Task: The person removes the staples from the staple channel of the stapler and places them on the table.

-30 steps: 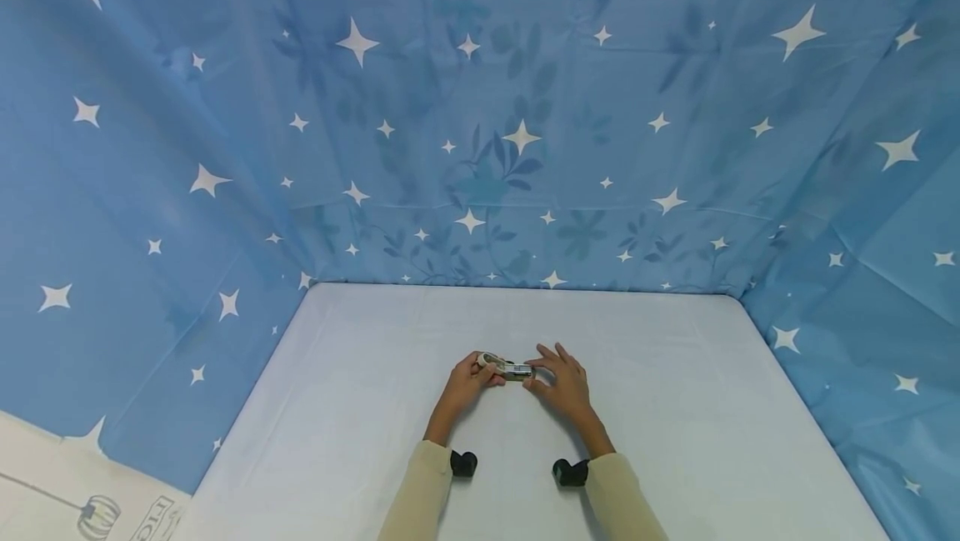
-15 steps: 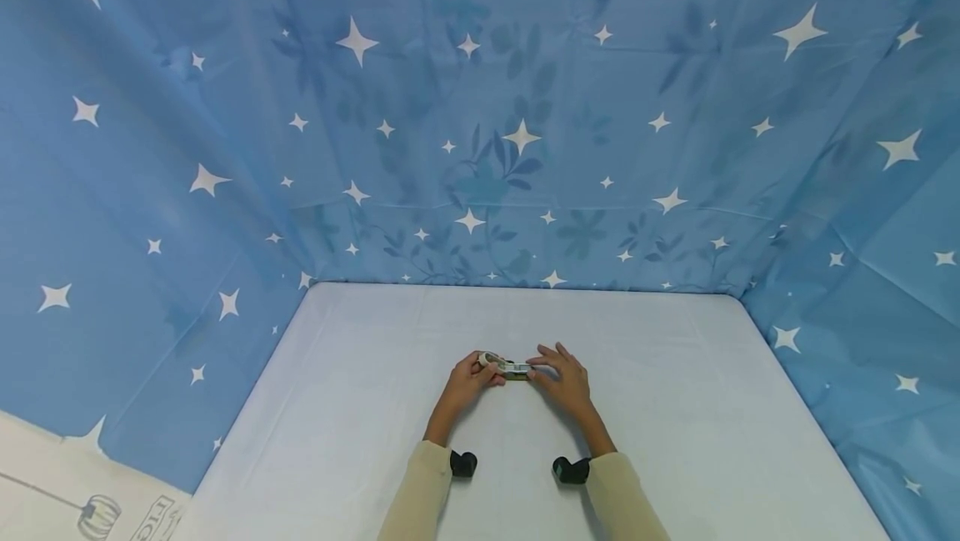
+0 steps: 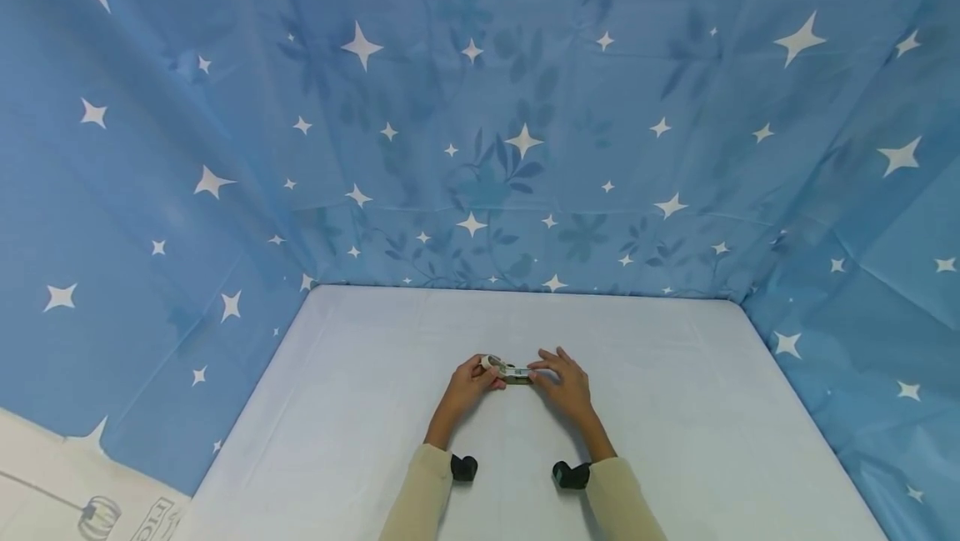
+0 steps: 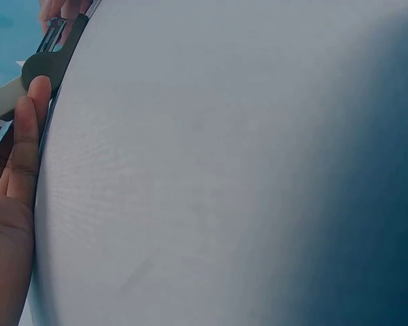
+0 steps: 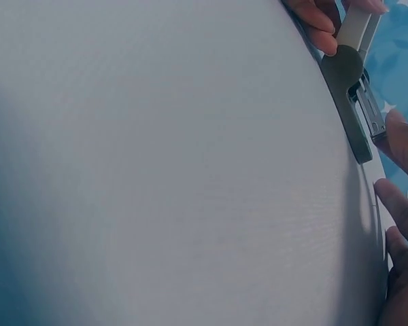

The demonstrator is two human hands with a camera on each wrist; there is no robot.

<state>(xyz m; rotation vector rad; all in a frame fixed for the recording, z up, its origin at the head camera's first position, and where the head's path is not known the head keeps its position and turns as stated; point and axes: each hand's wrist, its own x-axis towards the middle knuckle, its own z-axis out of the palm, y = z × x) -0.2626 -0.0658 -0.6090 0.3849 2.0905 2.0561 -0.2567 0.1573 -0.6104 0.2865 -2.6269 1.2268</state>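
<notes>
A stapler (image 3: 517, 374) with a dark green base (image 5: 345, 81), a pale top arm and a metal staple magazine (image 5: 371, 109) is spread apart at its round hinge, over the white table. My left hand (image 3: 467, 387) grips it by the pale arm (image 4: 3, 100) and the hinge end, fingertips against the green disc. At the other end, the thumb of my right hand (image 3: 566, 384) touches the tip of the magazine, with the index finger close to the same end. The remaining right fingers are spread off the stapler. The hands partly hide both ends.
The white tabletop (image 3: 360, 408) reaches back to a blue star-patterned curtain (image 3: 480, 166) that encloses its far side and flanks. Black wrist cameras sit at the left wrist (image 3: 464, 468) and the right wrist (image 3: 570, 475).
My right thumb has shifted slightly up along the stapler's end, from the lower edge toward the magazine. My left hand keeps its grip. The head view has tilted very slightly.
</notes>
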